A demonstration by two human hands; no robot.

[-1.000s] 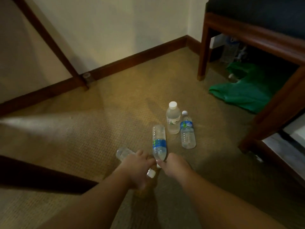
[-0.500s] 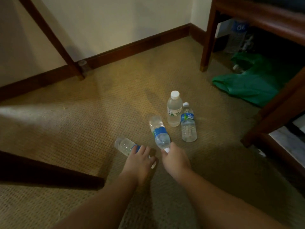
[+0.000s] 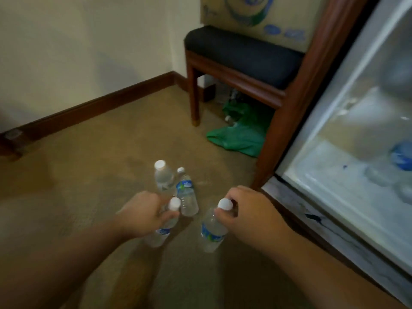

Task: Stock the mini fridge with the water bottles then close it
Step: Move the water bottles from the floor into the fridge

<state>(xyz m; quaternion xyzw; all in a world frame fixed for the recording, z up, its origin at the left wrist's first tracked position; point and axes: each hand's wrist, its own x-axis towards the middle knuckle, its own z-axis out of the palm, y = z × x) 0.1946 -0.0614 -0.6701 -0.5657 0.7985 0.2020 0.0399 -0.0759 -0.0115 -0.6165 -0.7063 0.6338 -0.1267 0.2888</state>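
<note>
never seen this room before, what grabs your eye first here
Two hands low in the middle, each gripping a water bottle by the neck: left hand on one, right hand on another. Just behind them, two more bottles stand on the carpet. At the right edge, the mini fridge is open.

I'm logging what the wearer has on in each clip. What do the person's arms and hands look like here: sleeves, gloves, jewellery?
Both forearms are bare as far as the frame shows, with no sleeve in view. The left hand and right hand wear no gloves. No watch, bracelet or ring shows on either wrist or on the fingers in view, though the picture is somewhat blurred and dim.
</note>
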